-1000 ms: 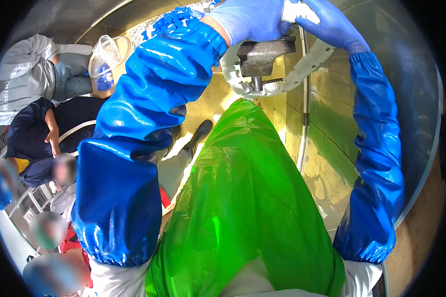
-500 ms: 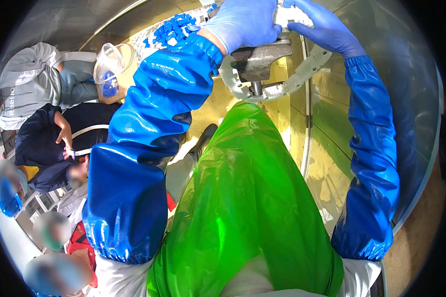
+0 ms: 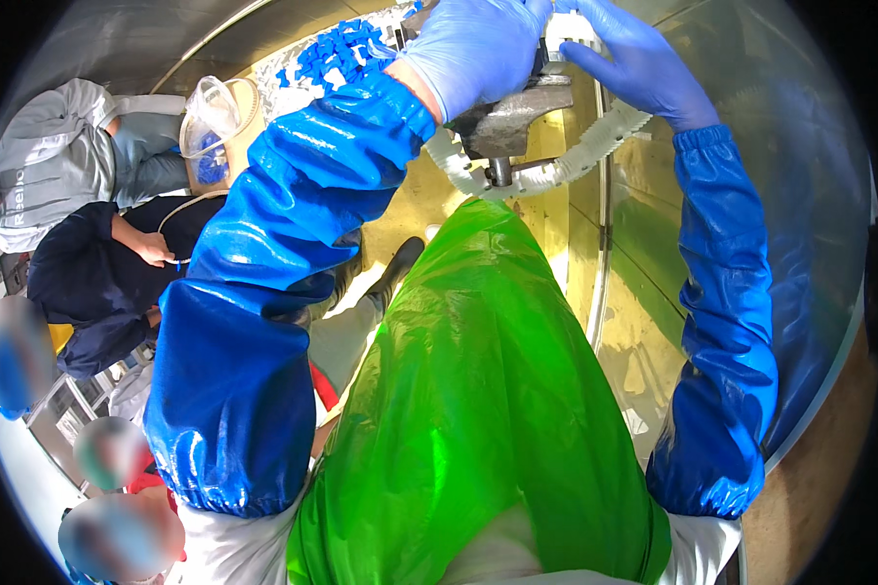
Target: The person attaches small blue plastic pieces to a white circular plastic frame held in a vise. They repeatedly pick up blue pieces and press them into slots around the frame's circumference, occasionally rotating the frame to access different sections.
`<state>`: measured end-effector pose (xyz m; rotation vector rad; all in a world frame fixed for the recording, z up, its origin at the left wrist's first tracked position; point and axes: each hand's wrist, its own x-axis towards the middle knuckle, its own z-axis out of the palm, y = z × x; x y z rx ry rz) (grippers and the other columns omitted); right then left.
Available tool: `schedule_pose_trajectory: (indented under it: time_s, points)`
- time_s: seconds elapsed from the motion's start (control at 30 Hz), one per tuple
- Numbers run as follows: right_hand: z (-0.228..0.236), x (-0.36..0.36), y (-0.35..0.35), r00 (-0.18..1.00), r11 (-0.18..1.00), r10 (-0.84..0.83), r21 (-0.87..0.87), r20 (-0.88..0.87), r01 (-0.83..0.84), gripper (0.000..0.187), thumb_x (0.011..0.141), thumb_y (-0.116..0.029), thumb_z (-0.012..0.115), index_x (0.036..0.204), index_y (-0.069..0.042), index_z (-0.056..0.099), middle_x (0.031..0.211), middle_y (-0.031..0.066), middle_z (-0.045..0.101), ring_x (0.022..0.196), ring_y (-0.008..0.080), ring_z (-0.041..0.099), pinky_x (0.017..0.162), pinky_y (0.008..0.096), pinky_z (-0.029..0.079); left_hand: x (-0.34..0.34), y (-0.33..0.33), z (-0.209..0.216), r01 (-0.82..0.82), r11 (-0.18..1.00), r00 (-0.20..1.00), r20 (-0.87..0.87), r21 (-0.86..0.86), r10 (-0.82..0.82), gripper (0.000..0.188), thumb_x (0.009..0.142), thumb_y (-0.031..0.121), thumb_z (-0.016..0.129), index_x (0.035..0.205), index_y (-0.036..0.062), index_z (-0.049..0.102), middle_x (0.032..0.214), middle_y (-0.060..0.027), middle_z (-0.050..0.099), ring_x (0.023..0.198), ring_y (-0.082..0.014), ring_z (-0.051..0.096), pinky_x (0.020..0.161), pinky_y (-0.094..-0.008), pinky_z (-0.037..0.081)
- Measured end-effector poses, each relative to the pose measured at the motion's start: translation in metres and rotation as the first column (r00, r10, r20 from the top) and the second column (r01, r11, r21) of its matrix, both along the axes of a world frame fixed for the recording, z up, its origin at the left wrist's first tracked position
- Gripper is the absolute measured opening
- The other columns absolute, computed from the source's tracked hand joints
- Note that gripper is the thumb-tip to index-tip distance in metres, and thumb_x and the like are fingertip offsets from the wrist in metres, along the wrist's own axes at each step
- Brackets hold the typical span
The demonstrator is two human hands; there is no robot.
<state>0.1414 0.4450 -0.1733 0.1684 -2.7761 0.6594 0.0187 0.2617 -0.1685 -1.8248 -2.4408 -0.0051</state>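
A white segmented plastic strip hangs in a loop under a dark metal vise. Above the vise, my left hand, in a blue-violet glove, has its fingers bent and closed. Its fingertips are at the picture's upper edge, and what they grip is hidden. My right hand, gloved alike, curls its thumb and fingers around a white part of the strip just right of the vise top. The loop's left side passes behind my left wrist.
Small blue pieces lie heaped on the bench at upper left. A clear plastic bag sits in a tub beside a person in grey. Another person in dark clothes is below. A metal wall stands at right.
My right hand has dipped slightly and its wrist has shifted left. The strip's loop has moved up a little. The person in dark clothes has changed hand position.
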Motion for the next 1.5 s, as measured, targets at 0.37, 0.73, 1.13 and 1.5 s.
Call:
schedule_pose_trajectory:
  time_s: [0.37, 0.73, 1.13, 1.5]
  points:
    - [-0.002, -0.006, 0.006, 0.991, 0.989, 0.126, 0.085, -0.046, -0.122, 0.064, 0.083, -0.042, 0.081, 0.131, -0.003, 0.061, 0.119, 0.0216, 0.067, 0.108, 0.0402, 0.067, 0.094, 0.0443, 0.055, 0.000, 0.003, 0.009, 0.002, 0.999, 0.983, 0.183, -0.032, 0.004, 0.046, 0.093, 0.038, 0.061, 0.114, -0.0038, 0.060, 0.097, -0.0277, 0.068, 0.083, -0.0411, 0.072, 0.073, -0.0500, 0.057]
    - [0.003, -0.007, 0.008, 0.985, 0.936, 0.157, 0.331, -0.075, -0.124, 0.063, 0.082, -0.044, 0.082, 0.125, -0.003, 0.063, 0.117, 0.0180, 0.068, 0.104, 0.0371, 0.068, 0.090, 0.0442, 0.055, 0.000, 0.001, 0.001, -0.077, 0.995, 0.948, 0.315, 0.070, 0.051, 0.044, 0.091, 0.037, 0.067, 0.112, -0.0010, 0.060, 0.095, -0.0265, 0.070, 0.082, -0.0412, 0.072, 0.074, -0.0494, 0.057]
    - [-0.011, -0.008, 0.008, 0.994, 0.954, 0.106, 0.282, 0.015, -0.106, 0.061, 0.087, -0.039, 0.078, 0.134, -0.008, 0.056, 0.122, 0.0168, 0.064, 0.113, 0.0383, 0.064, 0.095, 0.0460, 0.054, -0.008, 0.004, 0.002, -0.068, 0.989, 0.938, 0.346, 0.128, 0.019, 0.058, 0.080, 0.045, 0.077, 0.113, 0.0010, 0.060, 0.096, -0.0248, 0.071, 0.086, -0.0407, 0.072, 0.076, -0.0487, 0.058]
    - [0.013, -0.004, 0.000, 0.987, 0.928, 0.158, 0.339, 0.026, -0.158, 0.065, 0.083, -0.044, 0.079, 0.131, -0.005, 0.059, 0.123, 0.0148, 0.064, 0.107, 0.0364, 0.064, 0.090, 0.0454, 0.052, 0.009, 0.004, 0.009, -0.078, 0.991, 0.978, 0.201, 0.110, 0.055, 0.068, 0.068, 0.056, 0.086, 0.106, 0.0032, 0.066, 0.094, -0.0189, 0.071, 0.084, -0.0336, 0.073, 0.073, -0.0451, 0.059]
